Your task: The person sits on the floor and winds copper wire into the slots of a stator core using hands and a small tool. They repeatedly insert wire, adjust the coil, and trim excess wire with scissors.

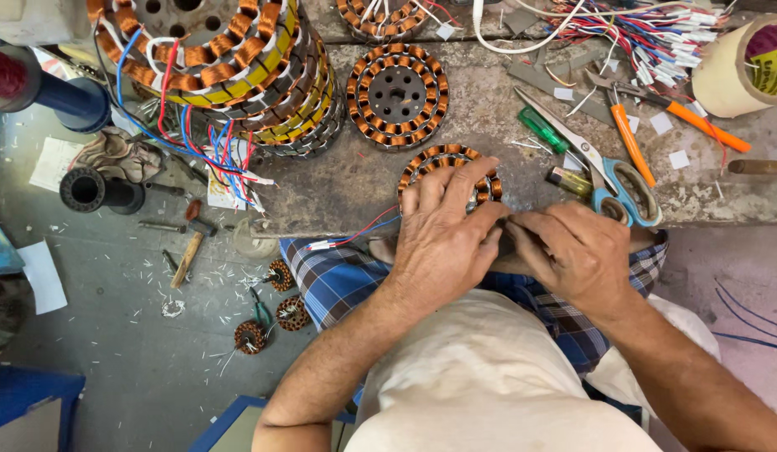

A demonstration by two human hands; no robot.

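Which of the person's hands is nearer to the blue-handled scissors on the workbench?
The right. The right hand sits just below the blue-handled scissors, nearly touching the handles; the left hand rests farther off, on the copper-wound ring stator.

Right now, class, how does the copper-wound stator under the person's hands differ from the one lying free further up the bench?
The near stator is half covered by the left hand; the far stator lies untouched and fully visible. Red and blue wires run out beside the near stator; the far one shows none. Both are rings of copper coils.

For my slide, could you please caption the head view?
Both hands, left hand and right hand, meet at a copper-wound stator on a cluttered workbench.
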